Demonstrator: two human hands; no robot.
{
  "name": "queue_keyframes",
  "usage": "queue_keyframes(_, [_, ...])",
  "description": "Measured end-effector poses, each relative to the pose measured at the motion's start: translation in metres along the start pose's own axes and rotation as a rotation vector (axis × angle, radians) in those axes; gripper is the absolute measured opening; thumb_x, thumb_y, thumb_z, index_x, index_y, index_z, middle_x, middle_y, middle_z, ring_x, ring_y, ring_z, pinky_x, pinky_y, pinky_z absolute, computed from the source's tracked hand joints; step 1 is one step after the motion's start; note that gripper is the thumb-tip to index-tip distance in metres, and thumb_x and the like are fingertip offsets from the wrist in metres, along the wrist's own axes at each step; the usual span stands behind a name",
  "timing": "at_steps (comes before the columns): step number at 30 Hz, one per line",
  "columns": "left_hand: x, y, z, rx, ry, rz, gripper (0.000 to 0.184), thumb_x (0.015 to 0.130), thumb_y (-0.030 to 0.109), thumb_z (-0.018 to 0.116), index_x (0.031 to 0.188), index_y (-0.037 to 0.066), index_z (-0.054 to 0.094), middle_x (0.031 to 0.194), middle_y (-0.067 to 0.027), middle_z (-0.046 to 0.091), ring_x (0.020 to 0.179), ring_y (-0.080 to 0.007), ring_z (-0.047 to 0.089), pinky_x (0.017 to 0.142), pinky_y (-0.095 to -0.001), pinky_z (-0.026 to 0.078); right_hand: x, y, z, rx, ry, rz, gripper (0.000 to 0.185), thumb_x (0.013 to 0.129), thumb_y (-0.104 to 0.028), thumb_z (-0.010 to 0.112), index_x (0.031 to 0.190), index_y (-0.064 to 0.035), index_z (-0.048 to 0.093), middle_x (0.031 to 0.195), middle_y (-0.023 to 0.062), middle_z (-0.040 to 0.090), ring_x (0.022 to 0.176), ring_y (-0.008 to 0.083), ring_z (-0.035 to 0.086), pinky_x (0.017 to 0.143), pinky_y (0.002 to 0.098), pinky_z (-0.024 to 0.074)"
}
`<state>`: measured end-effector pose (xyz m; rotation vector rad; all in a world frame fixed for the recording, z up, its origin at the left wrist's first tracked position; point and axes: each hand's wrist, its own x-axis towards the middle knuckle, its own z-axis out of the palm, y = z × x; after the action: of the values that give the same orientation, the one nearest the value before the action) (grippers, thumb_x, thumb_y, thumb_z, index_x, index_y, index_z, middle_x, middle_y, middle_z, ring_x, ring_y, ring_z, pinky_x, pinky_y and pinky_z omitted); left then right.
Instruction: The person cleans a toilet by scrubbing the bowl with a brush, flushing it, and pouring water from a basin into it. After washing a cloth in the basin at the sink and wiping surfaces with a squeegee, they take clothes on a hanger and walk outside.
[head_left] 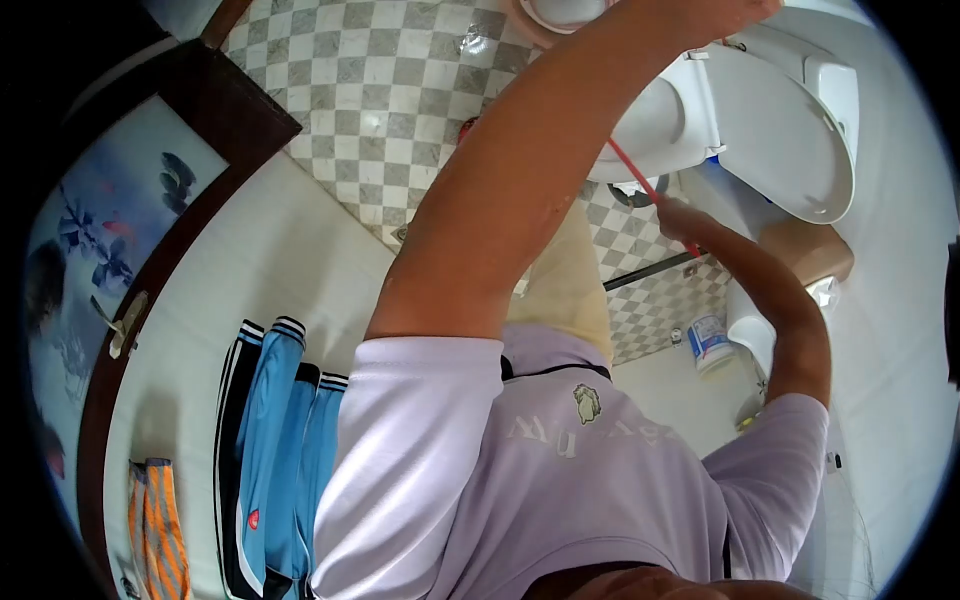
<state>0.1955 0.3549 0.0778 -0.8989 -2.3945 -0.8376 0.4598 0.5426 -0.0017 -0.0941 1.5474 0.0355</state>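
Note:
My right hand [685,222] is closed around a thin red stick [632,166], which slants up towards the white toilet bowl [655,125]. My left arm hides the far end of the stick, so I cannot see what it ends in. Stretched across the view, my left hand [735,18] is at the top edge near the toilet's tank [828,95]. It is partly cut off, and its fingers do not show clearly. Beside the bowl, the toilet lid [785,135] is raised.
A dark rod [655,270] crosses the checkered floor [370,110]. Near the right wall are a blue-and-white tub [710,342] and a brown box [815,248]. Blue clothes [285,450] and an orange striped cloth [160,530] hang left, by a door [130,250]. A pink basin [530,25] is at top.

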Motion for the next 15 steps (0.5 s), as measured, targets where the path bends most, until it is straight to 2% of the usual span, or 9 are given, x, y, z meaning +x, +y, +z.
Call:
queue_keyframes(1, [0.001,-0.001,0.004,0.002,0.038,-0.018,0.002,0.062,0.012,0.058,0.060,0.011,0.058,0.058,-0.0072,0.056,0.061,-0.0255,0.058,0.057,-0.0380,0.045,0.009,0.002,0.007,0.091,0.065,-0.074,0.026,0.076,0.002,0.046,0.101,0.0063,0.042,0.072,0.0213,0.058,0.056,0.0343,0.060,0.042,0.0411,0.0479])
queue_keyframes(2, [0.004,-0.002,0.010,0.000,0.081,-0.031,0.002,0.061,0.012,0.059,0.059,0.011,0.058,0.057,-0.0081,0.055,0.061,-0.0265,0.058,0.056,-0.0384,0.045,0.013,0.006,0.021,0.223,0.053,-0.014,0.023,0.076,0.001,0.045,0.099,0.0066,0.041,0.071,0.0213,0.058,0.050,0.0338,0.059,0.039,0.0415,0.0466])
queue_keyframes(4, [-0.001,0.001,0.008,-0.010,0.115,-0.026,0.002,0.059,0.012,0.059,0.058,0.011,0.058,0.057,-0.0088,0.056,0.060,-0.0271,0.058,0.056,-0.0386,0.046,-0.032,-0.024,0.024,-0.022,0.016,0.021,0.029,0.079,-0.005,0.049,0.106,0.0044,0.044,0.082,0.0195,0.062,0.075,0.0319,0.063,0.061,0.0417,0.0502])
queue_keyframes(5, [-0.001,0.000,0.003,-0.012,0.125,0.002,0.002,0.058,0.011,0.060,0.059,0.010,0.059,0.057,-0.0088,0.056,0.061,-0.0269,0.058,0.056,-0.0384,0.046,-0.031,-0.008,0.043,-0.025,0.019,0.015,0.034,0.079,-0.007,0.051,0.109,0.0044,0.040,0.085,0.0191,0.062,0.078,0.0312,0.063,0.060,0.0423,0.0499])
queue_keyframes(8, [0.001,0.005,-0.001,-0.008,0.107,0.026,0.005,0.057,0.011,0.061,0.061,0.010,0.060,0.060,-0.0086,0.057,0.063,-0.0265,0.059,0.057,-0.0380,0.046,-0.020,0.070,0.070,-0.300,0.342,-0.100,0.037,0.078,-0.010,0.056,0.110,0.0010,0.041,0.089,0.0181,0.062,0.081,0.0290,0.064,0.060,0.0397,0.0511])
queue_keyframes(10, [0.001,-0.001,0.001,0.022,0.087,0.023,0.006,0.056,0.011,0.062,0.063,0.010,0.060,0.061,-0.0085,0.058,0.064,-0.0262,0.059,0.059,-0.0379,0.046,0.014,0.084,0.045,-0.360,0.275,0.311,0.030,0.081,-0.009,0.053,0.109,-0.0033,0.045,0.092,0.0169,0.062,0.081,0.0275,0.064,0.060,0.0355,0.0524])
queue_keyframes(13, [-0.003,-0.001,0.008,0.026,0.042,0.002,0.006,0.058,0.011,0.062,0.064,0.010,0.061,0.064,-0.0081,0.059,0.066,-0.0255,0.060,0.060,-0.0382,0.046,0.030,0.065,0.005,-0.474,0.316,0.387,0.028,0.082,-0.009,0.051,0.110,-0.0082,0.048,0.093,0.0134,0.063,0.082,0.0247,0.064,0.059,0.0337,0.0531])
queue_keyframes(15, [-0.001,-0.001,0.003,0.002,-0.032,0.020,0.005,0.059,0.011,0.061,0.064,0.010,0.061,0.064,-0.0078,0.059,0.067,-0.0247,0.060,0.061,-0.0384,0.045,0.053,0.078,0.018,-0.420,0.433,0.357,0.028,0.082,-0.008,0.050,0.110,-0.0089,0.048,0.094,0.0116,0.063,0.082,0.0240,0.065,0.056,0.0343,0.0530])
